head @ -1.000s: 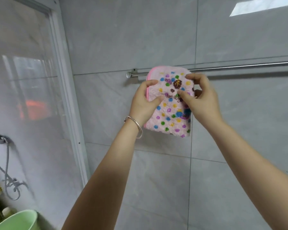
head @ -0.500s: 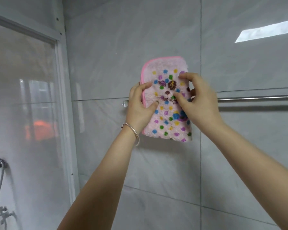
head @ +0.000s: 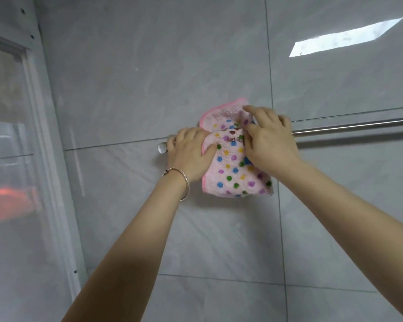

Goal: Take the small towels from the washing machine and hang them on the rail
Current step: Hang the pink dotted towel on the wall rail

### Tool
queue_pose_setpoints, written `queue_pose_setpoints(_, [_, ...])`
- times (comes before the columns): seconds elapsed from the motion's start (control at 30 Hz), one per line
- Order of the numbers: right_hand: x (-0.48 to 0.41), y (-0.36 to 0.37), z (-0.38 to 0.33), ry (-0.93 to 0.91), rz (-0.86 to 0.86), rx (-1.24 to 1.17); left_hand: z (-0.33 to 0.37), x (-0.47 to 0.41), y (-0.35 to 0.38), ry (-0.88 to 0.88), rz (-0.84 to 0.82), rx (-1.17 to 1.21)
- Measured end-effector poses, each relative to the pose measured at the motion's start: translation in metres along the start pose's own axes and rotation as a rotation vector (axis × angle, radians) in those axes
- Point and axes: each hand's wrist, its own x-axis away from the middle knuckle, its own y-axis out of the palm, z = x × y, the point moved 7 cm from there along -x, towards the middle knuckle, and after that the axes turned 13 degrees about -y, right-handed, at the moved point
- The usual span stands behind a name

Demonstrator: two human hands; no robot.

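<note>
The towel [head: 233, 168] is draped over the rail [head: 349, 127] near its left end cap, pinched at either side by the left hand [head: 191, 154] and right hand [head: 269, 140]. Both flaps should be evened before the fingers are loosened.

The pink dotted towel [head: 233, 168] carries a short line of dark stitched marks near its fold, too blurred to read; nothing else bears writing.
</note>
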Motion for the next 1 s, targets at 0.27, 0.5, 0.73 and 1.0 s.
queue_pose_setpoints(0.27, [-0.011,0.016,0.014,-0.021,-0.422,-0.036,0.003,-0.023,0.006,-0.018,-0.211,-0.013])
queue_pose_setpoints(0.5, [-0.012,0.015,0.016,-0.004,-0.524,0.021,-0.007,-0.007,0.001,-0.028,0.142,0.235])
queue_pose_setpoints(0.73, [-0.012,0.014,0.014,0.005,-0.445,0.047,-0.036,0.048,0.063,-0.440,-0.087,1.248])
queue_pose_setpoints(1.0, [0.033,0.002,0.005,0.137,0.023,-0.017,-0.006,0.042,0.071,-0.441,-0.514,1.543])
